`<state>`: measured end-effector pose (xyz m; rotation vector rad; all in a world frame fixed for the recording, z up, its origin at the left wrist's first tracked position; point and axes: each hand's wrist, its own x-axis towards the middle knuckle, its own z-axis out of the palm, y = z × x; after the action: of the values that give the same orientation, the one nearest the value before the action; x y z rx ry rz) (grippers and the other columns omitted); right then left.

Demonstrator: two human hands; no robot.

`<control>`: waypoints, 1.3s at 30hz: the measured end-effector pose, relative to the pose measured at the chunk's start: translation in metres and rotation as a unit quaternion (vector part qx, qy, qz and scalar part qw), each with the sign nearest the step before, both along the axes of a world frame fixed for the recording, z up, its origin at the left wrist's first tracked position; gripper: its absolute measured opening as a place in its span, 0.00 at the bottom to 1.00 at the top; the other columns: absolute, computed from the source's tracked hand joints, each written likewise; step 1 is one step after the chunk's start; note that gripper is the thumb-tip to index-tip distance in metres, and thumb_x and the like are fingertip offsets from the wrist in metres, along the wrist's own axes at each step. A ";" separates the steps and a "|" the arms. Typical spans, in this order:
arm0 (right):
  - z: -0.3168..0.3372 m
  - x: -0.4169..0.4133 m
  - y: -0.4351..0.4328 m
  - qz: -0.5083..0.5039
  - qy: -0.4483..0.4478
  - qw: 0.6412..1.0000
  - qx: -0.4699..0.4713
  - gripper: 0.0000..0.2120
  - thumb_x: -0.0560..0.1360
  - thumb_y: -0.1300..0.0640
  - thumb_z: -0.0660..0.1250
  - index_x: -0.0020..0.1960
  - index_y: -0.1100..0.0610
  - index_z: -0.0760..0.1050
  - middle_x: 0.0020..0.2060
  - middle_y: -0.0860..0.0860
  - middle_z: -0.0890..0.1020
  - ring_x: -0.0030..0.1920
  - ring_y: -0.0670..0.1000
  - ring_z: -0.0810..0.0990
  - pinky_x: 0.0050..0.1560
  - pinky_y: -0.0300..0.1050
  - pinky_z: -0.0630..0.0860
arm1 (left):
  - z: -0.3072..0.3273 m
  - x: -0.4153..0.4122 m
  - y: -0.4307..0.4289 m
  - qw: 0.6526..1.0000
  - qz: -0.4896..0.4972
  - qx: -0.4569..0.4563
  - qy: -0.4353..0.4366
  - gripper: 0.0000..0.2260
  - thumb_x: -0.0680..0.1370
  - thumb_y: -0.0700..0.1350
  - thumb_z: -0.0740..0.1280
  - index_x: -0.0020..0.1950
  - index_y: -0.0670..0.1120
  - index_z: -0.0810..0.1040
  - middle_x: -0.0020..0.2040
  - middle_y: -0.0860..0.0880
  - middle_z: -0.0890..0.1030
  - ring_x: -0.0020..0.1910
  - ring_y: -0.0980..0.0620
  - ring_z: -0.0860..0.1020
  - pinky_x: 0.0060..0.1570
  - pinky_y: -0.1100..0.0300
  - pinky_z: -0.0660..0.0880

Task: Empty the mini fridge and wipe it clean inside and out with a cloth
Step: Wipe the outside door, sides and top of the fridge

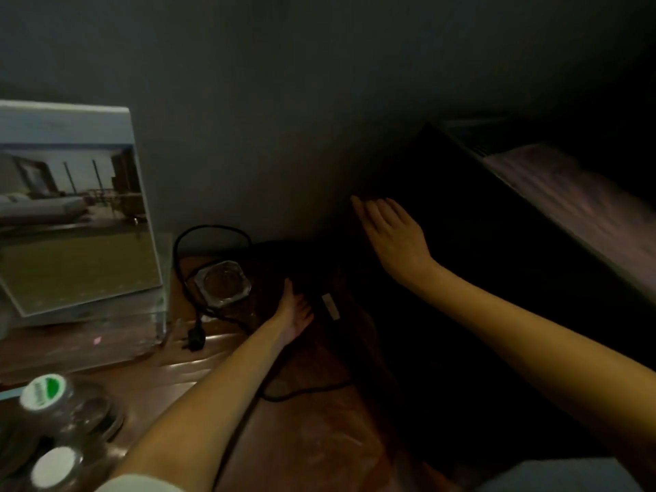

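Note:
The black mini fridge (479, 278) fills the right half of the dim view, seen from above, standing on a brown wooden surface (312, 438) against a grey wall. My right hand (394, 232) lies flat on the fridge's top near its back left corner, fingers straight. Lower down, my left hand (296, 310) rests against the fridge's left side, thumb up, beside a small white label (330, 306). Its fingertips fade into the dark. No cloth is visible.
A black power cord (198, 243) loops on the wood, its plug (195, 339) lying loose. A glass ashtray (222, 284) sits inside the loop. A clear stand with a room photo (71, 207) is at the left. Two capped bottles (42, 392) stand at lower left.

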<state>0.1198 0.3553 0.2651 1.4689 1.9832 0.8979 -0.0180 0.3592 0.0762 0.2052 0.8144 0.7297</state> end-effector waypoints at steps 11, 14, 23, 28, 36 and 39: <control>-0.142 -0.018 0.053 0.004 -0.164 0.963 -0.213 0.38 0.78 0.39 0.56 0.78 0.61 0.48 0.77 0.59 0.55 0.77 0.61 0.51 0.74 0.59 0.37 | -0.055 0.035 0.007 0.997 0.021 -0.060 -0.039 0.40 0.76 0.72 0.42 0.77 0.45 0.59 0.75 0.44 0.64 0.74 0.47 0.63 0.74 0.53 0.57; -0.181 -0.016 0.059 0.025 -0.188 0.948 -0.255 0.35 0.80 0.43 0.56 0.78 0.60 0.48 0.77 0.60 0.53 0.77 0.61 0.50 0.74 0.59 0.39 | -0.073 0.036 0.018 0.998 0.038 -0.057 -0.019 0.39 0.76 0.71 0.42 0.76 0.46 0.61 0.74 0.45 0.66 0.73 0.47 0.65 0.74 0.52 0.59; -0.236 0.002 0.016 0.086 -0.289 0.915 -0.269 0.35 0.82 0.43 0.50 0.77 0.61 0.38 0.78 0.58 0.43 0.77 0.59 0.43 0.74 0.58 0.38 | -0.086 0.040 0.029 0.997 0.050 0.016 0.053 0.29 0.82 0.60 0.44 0.75 0.44 0.63 0.72 0.42 0.68 0.72 0.44 0.66 0.69 0.54 0.62; -0.224 0.023 -0.025 0.069 -0.252 0.912 -0.317 0.30 0.84 0.49 0.49 0.77 0.62 0.39 0.78 0.57 0.44 0.78 0.57 0.43 0.72 0.54 0.33 | -0.087 0.044 0.017 0.997 -0.021 0.050 0.048 0.33 0.80 0.64 0.41 0.69 0.44 0.71 0.63 0.45 0.76 0.61 0.49 0.75 0.59 0.57 0.70; -0.168 0.005 0.026 0.003 -0.093 0.979 -0.182 0.33 0.82 0.46 0.51 0.77 0.63 0.40 0.78 0.58 0.44 0.78 0.57 0.42 0.68 0.54 0.29 | -0.074 0.050 0.008 1.000 -0.012 0.008 0.011 0.37 0.76 0.70 0.42 0.76 0.49 0.61 0.74 0.46 0.67 0.71 0.48 0.67 0.68 0.52 0.64; -0.185 -0.011 0.038 0.015 -0.121 0.969 -0.214 0.35 0.82 0.45 0.50 0.77 0.64 0.38 0.78 0.59 0.43 0.77 0.59 0.41 0.74 0.53 0.34 | -0.073 0.036 0.002 0.999 0.017 -0.035 0.033 0.43 0.71 0.75 0.45 0.77 0.50 0.61 0.74 0.46 0.66 0.72 0.47 0.66 0.74 0.47 0.58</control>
<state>0.1092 0.3934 0.0798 1.0372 1.8710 0.5775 0.0178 0.3610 0.0028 0.1540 0.9057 0.7279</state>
